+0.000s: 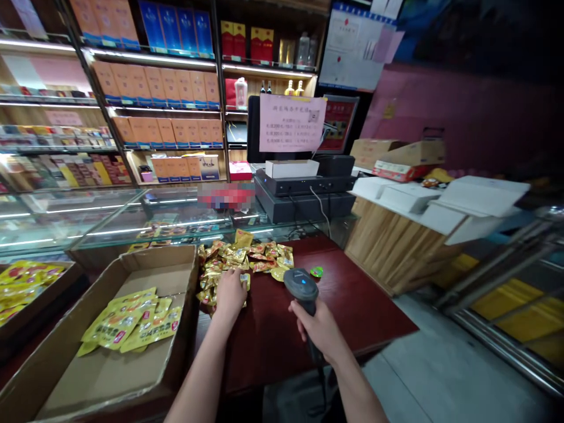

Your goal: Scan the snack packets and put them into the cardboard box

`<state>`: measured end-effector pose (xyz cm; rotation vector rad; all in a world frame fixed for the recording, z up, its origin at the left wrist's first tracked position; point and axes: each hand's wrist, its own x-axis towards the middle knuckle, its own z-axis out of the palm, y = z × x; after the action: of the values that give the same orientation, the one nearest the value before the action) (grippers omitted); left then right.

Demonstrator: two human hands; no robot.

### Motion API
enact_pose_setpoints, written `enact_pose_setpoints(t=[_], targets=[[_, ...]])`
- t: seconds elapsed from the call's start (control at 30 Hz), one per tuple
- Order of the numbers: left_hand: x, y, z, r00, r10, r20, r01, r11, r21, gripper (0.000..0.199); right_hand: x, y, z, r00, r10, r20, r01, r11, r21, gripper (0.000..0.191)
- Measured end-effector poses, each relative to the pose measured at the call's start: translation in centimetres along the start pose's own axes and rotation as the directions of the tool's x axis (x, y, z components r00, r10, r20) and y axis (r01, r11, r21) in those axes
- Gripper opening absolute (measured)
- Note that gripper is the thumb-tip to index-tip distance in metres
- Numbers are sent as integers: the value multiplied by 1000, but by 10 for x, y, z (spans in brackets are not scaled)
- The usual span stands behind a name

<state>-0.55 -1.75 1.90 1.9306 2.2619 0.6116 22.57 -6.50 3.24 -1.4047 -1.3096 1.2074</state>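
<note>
Fingers (238, 276) amid gold packets (224, 252)

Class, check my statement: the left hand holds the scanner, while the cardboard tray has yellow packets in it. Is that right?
Not quite. The head view shows the scanner in the right hand; the left hand is at the pile of gold packets. The cardboard tray does have yellow packets in it.

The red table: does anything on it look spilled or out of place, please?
Mildly odd: gold packets lie in a loose heap beside the cardboard box, and one small green item sits apart, near the barcode scanner. No spilled contents show.
</note>
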Motion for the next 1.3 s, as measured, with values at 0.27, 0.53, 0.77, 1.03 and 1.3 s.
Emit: enact_pose_setpoints(t=[0.27,0.53,0.77,1.03,1.3], targets=[[22,50,45,968,252,20,-251,968,-17,53,-2,12,-21,999,-10,-45,10,1000,-8,37],[9,58,67,937,348,-26,-348,937,-21,31,-3,20,-33,997,0,-84,1,1000,13,35],[-13,14,44,983,153,-103,-148,987,58,27,0,13,-12,1000,11,-23,-10,999,32,35],[-5,6,27,1000,16,7,-15,996,-86,37,-7,8,16,998,15,61,-15,1000,-1,34],[1,-13,2,994,-69,89,107,817,-566,30,-19,12,41,991,13,133,-7,999,-47,29]])
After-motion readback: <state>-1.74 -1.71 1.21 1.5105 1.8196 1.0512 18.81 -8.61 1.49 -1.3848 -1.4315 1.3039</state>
